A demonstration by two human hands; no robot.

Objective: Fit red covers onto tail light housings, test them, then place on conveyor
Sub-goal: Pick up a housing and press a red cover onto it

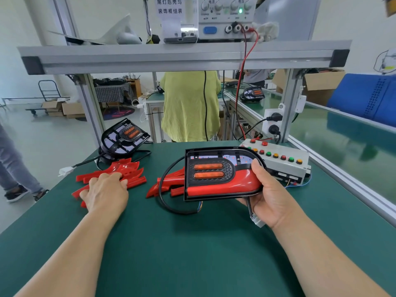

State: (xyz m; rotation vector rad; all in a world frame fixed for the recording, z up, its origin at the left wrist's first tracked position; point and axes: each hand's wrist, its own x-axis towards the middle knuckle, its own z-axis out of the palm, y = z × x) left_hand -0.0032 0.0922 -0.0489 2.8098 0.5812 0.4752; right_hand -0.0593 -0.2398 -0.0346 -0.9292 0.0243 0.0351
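Green matting covers the bench (192, 254), and on the aluminium shelf overhead a power supply (227, 16) shows a lit green lamp.

From the head camera: the right hand (272, 196) grips a tail light housing (210, 159) by its rounded right end, thumb hooked over the top edge and fingers underneath. It holds the housing face up, off the mat. A red cover (240, 183) sits on the housing's lower right part, beside the two amber lenses. The black cable (162, 198) loops out to the left and back under the housing, and a white connector (258, 221) hangs below the palm.

The left hand (105, 191) lies palm down on a pile of red covers (130, 170) at the left, fingers relaxed across them, gripping nothing that I can make out. A second pile of covers (167, 187) lies just behind the held housing. Another housing (124, 136) is propped at the far left corner.

A button box (282, 163) stands near the right hand, and the conveyor (342, 142) runs along the right side. Someone in a yellow-green shirt (190, 106) stands beyond the bench.
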